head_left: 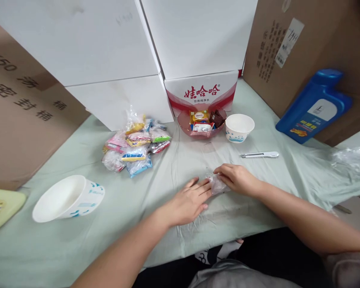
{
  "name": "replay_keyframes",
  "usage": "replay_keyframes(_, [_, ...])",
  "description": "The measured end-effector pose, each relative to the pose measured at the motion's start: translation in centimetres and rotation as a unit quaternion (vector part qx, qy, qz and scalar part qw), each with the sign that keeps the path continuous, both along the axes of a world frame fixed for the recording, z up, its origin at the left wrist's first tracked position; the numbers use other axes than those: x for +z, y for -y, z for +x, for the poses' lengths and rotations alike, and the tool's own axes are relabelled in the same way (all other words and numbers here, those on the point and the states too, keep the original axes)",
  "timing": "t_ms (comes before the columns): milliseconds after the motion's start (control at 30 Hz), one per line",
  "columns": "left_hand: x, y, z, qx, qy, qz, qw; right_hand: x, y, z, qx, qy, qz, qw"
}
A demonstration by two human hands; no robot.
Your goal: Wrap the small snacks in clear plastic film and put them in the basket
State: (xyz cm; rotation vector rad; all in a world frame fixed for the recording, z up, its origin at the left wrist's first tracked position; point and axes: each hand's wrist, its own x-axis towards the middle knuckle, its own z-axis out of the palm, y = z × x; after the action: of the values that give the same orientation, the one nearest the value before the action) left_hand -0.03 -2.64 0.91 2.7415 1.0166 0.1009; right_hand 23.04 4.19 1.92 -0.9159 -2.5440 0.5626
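Red characters 娃哈哈 printed on the white carton (pixel 201 93) at the back, with a smaller line beneath too small to read. Black Chinese characters and "X50" on the brown cardboard box (pixel 24 104) at far left. Blue jug (pixel 315 106) leaning against another brown box at right, its label too small to read.

Pink dish (pixel 201 127) just in front of the carton, filled with wrapped snacks in yellow, white and dark brown. White paper bowl (pixel 239 127) upright just beside it, contents not visible. Second white paper bowl (pixel 66 198) tipped on its side near left. Pile of bagged snacks (pixel 136 146) between them. Utility knife (pixel 259 155) lying near the upright bowl.

Left hand (pixel 189 202) flat on the green cloth, fingers spread, fingertips touching a small clear wrapper (pixel 216 185). Right hand (pixel 238 179) curled over that wrapper, fingers pressed on it, near the table's front edge.
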Motion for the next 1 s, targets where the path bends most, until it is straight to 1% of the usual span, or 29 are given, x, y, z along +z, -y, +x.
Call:
replay_keyframes(67, [-0.2,-0.2,-0.2,-0.001,-0.002,0.013,1.0,-1.1,-0.4,-0.6,-0.039,0.04,0.02,0.998])
replay_keyframes(133, [-0.4,-0.3,-0.3,-0.002,0.017,0.034,0.999,-1.7,-0.5,-1.1,-0.054,0.082,0.035,0.995])
replay_keyframes(200, [-0.6,-0.5,-0.4,0.005,0.065,0.067,0.996,-1.8,-0.4,-1.4,-0.061,0.109,0.049,0.991])
replay_keyframes(300, [-0.4,-0.5,-0.1,0.026,0.156,0.13,0.979,-1.8,-0.1,-1.7,-0.067,0.125,0.062,0.988])
replay_keyframes(367, [-0.3,-0.4,0.2,0.018,0.166,0.152,0.974,-1.8,0.0,-1.8,-0.065,0.13,0.065,0.987])
replay_keyframes(433, [-0.2,-0.4,0.4,0.003,0.125,0.136,0.983,-2.0,-0.1,-1.8,-0.056,0.13,0.07,0.987])
replay_keyframes(500, [-0.4,-0.4,0.5,0.008,0.074,0.093,0.993,-2.1,-0.5,-1.5,-0.058,0.129,0.087,0.986])
replay_keyframes(600, [-0.5,-0.6,0.4,0.036,0.039,0.035,0.998,-1.9,-1.4,-0.5,-0.105,0.113,0.13,0.979])
replay_keyframes(667, [-0.4,-0.6,0.4,0.041,0.04,0.019,0.998,-1.5,-1.8,0.2,-0.128,0.069,0.157,0.977])
replay_keyframes(700, [-0.4,-0.6,0.3,0.041,0.043,0.016,0.998,-1.2,-1.8,0.5,-0.116,0.039,0.162,0.979])
replay_keyframes(733, [-0.3,-0.7,0.3,0.04,0.045,0.016,0.998,-0.9,-1.7,0.7,-0.081,0.01,0.157,0.984])
replay_keyframes(767, [-0.1,-0.7,0.2,0.037,0.048,0.016,0.998,-0.7,-1.5,0.8,-0.027,-0.01,0.139,0.99])
replay_keyframes(833, [0.1,-0.9,-0.1,0.029,0.061,0.018,0.998,-0.6,-0.7,0.5,0.087,-0.018,0.081,0.993])
replay_keyframes(867, [0.1,-1.1,-0.5,0.029,0.072,0.021,0.997,-0.7,-0.4,0.3,0.122,-0.013,0.055,0.991])
replay_keyframes(900, [0.2,-1.4,-0.9,0.033,0.084,0.027,0.996,-0.9,0.0,0.0,0.138,-0.007,0.037,0.99])
replay_keyframes(1000, [0.2,-2.3,-2.2,0.058,0.116,0.042,0.991,-1.3,0.1,-0.4,0.128,-0.016,0.028,0.991])
